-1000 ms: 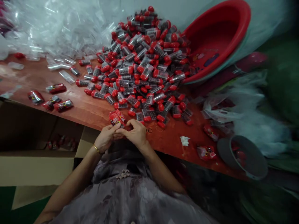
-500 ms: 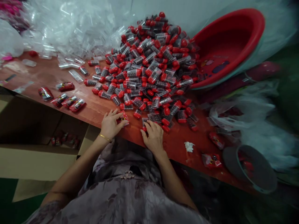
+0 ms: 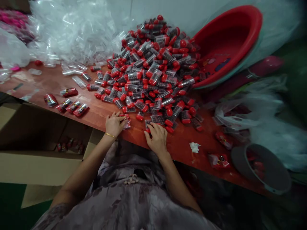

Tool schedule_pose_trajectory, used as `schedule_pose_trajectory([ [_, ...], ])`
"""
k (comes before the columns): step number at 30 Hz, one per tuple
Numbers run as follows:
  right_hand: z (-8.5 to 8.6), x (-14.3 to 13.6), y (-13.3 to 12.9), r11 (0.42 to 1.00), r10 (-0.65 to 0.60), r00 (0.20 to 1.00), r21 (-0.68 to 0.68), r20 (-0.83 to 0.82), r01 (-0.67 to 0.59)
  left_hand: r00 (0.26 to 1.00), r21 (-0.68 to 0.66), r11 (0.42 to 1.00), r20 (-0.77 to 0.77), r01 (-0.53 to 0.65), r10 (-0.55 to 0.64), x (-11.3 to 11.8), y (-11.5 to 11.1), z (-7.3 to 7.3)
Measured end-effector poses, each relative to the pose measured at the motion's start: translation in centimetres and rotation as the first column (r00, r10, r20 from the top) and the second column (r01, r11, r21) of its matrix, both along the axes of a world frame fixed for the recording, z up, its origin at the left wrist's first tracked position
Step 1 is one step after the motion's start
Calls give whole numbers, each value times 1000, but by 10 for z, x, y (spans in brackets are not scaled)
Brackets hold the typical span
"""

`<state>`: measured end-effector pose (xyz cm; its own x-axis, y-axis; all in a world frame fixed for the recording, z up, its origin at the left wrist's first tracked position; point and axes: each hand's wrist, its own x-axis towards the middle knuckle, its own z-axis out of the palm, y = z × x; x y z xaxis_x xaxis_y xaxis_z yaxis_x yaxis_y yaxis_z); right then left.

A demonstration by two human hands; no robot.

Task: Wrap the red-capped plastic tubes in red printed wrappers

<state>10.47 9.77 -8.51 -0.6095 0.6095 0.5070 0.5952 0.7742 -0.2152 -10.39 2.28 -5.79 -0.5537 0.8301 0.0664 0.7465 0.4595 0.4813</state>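
Note:
At the table's front edge my left hand pinches a small red printed packet between thumb and fingers. A gold bangle circles that wrist. My right hand has its fingers curled over a clear tube with a red cap, which lies on the table and is partly hidden by the fingertips. Just beyond both hands rises a large heap of clear red-capped tubes with dark contents. Several filled red packets lie to the left of my left hand.
Clear empty sleeves pile up at the back left. A red basin leans at the back right. An open carton stands below the table's left edge. To the right are a grey bowl, red packets and crumpled white tissue.
The red packet under my left fingers has turned a little and shows a different side. My right hand stays over the same tube. The whole view has shifted slightly.

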Motion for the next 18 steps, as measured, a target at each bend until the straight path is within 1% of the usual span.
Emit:
schedule_pose_trajectory([
  [3, 3, 0, -2, 1000, -4, 998, -5, -65, 4, 999, 39, 999, 14, -35, 34, 0, 5, -2],
  [5, 7, -1, -6, 999, -5, 989, -39, -150, -1, 998, 116, 991, 21, -69, 67, 3, 5, 1],
  [6, 11, -3, -9, 997, 4, 979, -79, -202, -20, 996, 164, 982, 31, -90, 86, 6, 4, 4],
  [8, 19, -11, -14, 971, 23, 949, -220, -315, -96, 992, 255, 961, 81, -112, 94, 13, 1, 12],
  [9, 23, -17, -17, 937, 20, 925, -317, -380, -150, 990, 292, 950, 117, -106, 74, 18, -1, 16],
  [10, 27, -24, -18, 882, 1, 894, -421, -447, -212, 987, 324, 942, 157, -91, 41, 23, -3, 20],
  [12, 33, -39, -20, 725, -73, 818, -594, -570, -349, 969, 381, 923, 243, -50, -48, 34, -6, 27],
  [13, 36, -45, -20, 649, -116, 780, -641, -615, -410, 953, 407, 913, 290, -36, -92, 39, -8, 29],
  [14, 38, -50, -20, 595, -154, 748, -665, -646, -452, 930, 431, 902, 345, -38, -126, 43, -9, 30],
  [15, 40, -53, -20, 569, -187, 726, -675, -662, -469, 900, 450, 891, 410, -58, -149, 47, -10, 31],
  [16, 42, -54, -19, 569, -216, 714, -680, -666, -462, 861, 462, 881, 484, -100, -156, 49, -11, 32],
  [17, 43, -54, -19, 584, -240, 708, -681, -664, -441, 809, 462, 873, 567, -158, -154, 51, -12, 32],
  [18, 43, -52, -19, 601, -257, 706, -681, -660, -417, 742, 443, 869, 654, -219, -147, 53, -12, 33],
])
